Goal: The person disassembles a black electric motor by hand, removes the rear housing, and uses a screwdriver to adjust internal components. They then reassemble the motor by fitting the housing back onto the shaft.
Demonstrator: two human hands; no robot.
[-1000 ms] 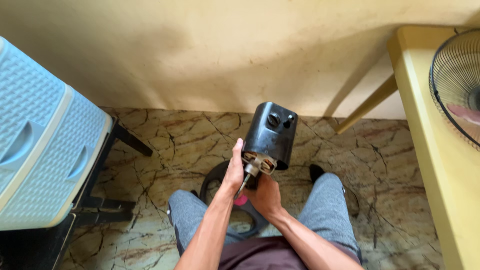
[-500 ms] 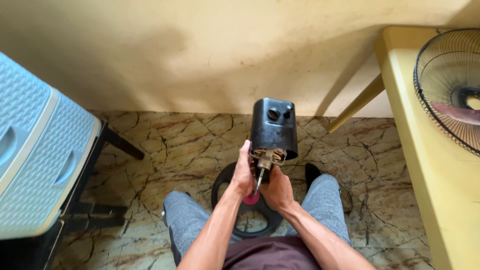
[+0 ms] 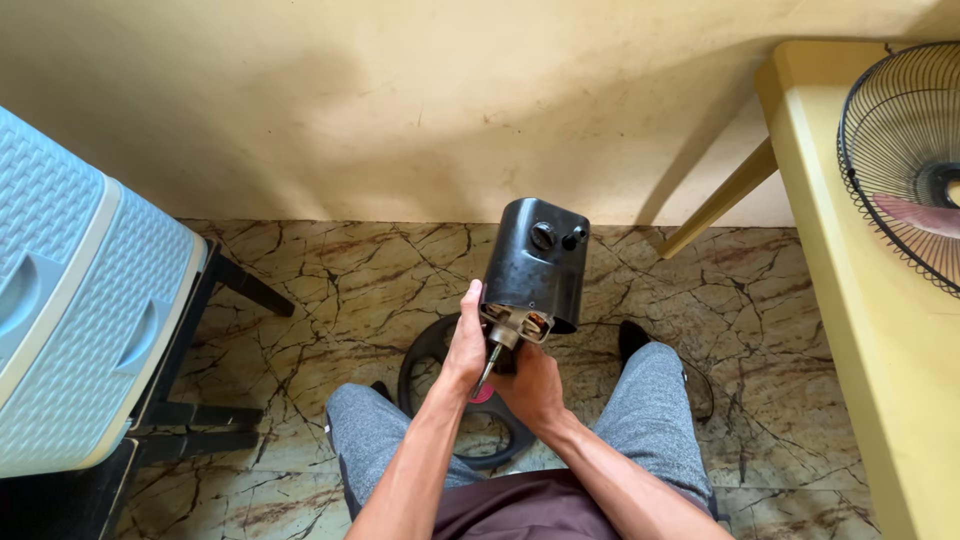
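Above the marbled floor [image 3: 300, 290], both the left hand [image 3: 466, 345] and right hand [image 3: 530, 385] grasp the black motor housing [image 3: 535, 265], tilted more upright than before; its shaft [image 3: 490, 362] points toward the person.

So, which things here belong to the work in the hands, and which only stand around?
In hand:
black fan motor housing, held by left hand and right hand
metal shaft

Standing around:
round black base
fan guard
yellow table
blue bin
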